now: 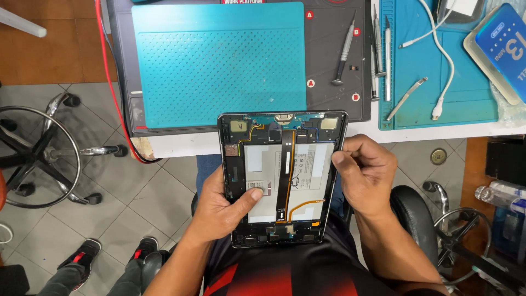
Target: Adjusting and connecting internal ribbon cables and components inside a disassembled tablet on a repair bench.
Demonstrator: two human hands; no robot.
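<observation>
Lengthwise away from the person, opened tablet (282, 178), both hands.

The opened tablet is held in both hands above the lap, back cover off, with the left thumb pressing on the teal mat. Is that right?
Not quite. The head view shows the left hand with its thumb on the battery inside the opened tablet, not on the teal mat. The right hand grips the tablet's edge.

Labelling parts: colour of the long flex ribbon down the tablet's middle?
Orange flex ribbon, clearest in the head view.
</observation>
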